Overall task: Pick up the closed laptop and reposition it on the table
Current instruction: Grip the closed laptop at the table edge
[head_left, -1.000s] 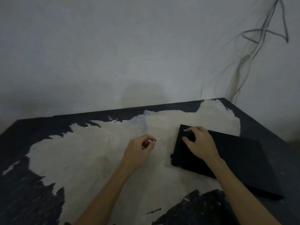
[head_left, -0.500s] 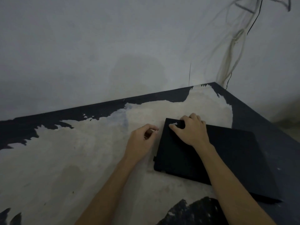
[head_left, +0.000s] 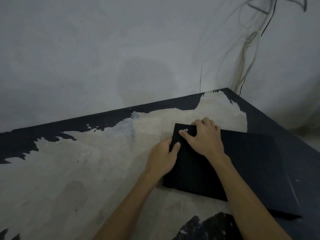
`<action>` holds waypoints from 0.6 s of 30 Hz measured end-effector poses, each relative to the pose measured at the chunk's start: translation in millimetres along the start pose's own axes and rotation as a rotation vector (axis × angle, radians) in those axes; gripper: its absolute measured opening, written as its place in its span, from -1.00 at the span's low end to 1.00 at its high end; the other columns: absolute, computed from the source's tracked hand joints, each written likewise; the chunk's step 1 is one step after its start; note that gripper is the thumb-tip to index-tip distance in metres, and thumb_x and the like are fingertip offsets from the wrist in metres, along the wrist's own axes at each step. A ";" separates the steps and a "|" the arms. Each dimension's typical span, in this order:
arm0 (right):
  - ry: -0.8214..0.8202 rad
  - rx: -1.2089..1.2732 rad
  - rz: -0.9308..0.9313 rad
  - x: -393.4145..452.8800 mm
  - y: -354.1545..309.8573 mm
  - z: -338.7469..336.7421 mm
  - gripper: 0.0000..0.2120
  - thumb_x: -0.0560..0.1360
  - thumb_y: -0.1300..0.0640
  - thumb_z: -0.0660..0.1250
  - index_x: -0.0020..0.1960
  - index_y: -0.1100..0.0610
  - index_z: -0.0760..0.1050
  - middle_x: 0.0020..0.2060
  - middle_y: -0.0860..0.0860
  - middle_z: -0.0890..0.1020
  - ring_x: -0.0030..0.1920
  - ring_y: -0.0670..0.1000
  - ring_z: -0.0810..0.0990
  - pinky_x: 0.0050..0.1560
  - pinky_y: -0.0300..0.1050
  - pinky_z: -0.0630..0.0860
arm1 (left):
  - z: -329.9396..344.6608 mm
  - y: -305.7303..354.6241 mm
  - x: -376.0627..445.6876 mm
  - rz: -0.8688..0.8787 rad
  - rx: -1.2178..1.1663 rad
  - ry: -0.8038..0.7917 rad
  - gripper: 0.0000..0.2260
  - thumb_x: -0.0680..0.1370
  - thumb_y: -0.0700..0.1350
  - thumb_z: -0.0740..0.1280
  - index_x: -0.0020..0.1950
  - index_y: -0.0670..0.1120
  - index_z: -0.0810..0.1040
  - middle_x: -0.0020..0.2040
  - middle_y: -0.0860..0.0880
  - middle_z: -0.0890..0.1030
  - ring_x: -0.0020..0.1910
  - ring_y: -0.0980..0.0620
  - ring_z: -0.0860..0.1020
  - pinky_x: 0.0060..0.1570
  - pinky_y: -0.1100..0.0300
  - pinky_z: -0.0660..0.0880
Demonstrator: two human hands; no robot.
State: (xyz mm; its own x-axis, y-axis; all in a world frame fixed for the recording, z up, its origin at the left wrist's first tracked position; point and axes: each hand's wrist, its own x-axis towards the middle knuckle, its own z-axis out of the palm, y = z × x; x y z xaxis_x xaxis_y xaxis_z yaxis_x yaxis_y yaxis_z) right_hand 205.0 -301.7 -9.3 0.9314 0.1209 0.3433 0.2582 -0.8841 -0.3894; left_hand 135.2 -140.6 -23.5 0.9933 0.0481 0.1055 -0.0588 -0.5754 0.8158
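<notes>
The closed black laptop (head_left: 242, 170) lies flat on the table (head_left: 86, 170), toward the table's far right corner, with its lid up and a small white logo near the far left corner of the lid.

Both hands are on that same corner area. The left hand (head_left: 162, 160) is at the laptop's left edge: its thumb rests on top of the lid just inside the edge, and its fingers curl around the side, where they are hidden, so I cannot tell whether they reach under the laptop. It is a narrow pinch on the edge rather than a wide hold. The right hand (head_left: 204, 139) lies on top of the lid just beyond the left thumb, palm down. Its thumb presses on the lid beside the logo, and its 4 fingers bend over the far edge of the laptop. Whether those fingertips hook under the far edge cannot be told.

The 2 thumbs are near each other, not touching. The rest of the laptop stretches away to the right of both hands, its near right corner well apart from them. The tabletop to the left of the left hand is worn pale, with dark patches at its edges. Cables (head_left: 249, 49) hang down the wall (head_left: 103, 58) beyond the right hand, at the corner.
</notes>
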 end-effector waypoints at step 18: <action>0.002 0.067 -0.044 9.6 -26.3 -32.4 -0.46 0.51 -0.40 0.19 0.11 0.05 0.56 0.06 0.04 0.54 0.15 0.11 0.48 0.11 0.04 0.26 | -25.3 33.3 -5.8 -0.028 -0.313 0.084 -0.80 0.74 0.00 0.15 0.24 0.01 0.53 0.00 0.07 0.66 -0.03 0.12 0.65 -0.12 0.28 0.60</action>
State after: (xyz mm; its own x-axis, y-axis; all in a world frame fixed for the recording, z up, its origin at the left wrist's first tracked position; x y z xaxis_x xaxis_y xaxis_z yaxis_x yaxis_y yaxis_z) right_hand 198.9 -292.0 32.0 0.9181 0.1582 0.3633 0.3160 -0.8456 -0.4302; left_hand 124.9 -139.4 17.5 0.9839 0.1356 0.1163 -0.0720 -0.2948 0.9529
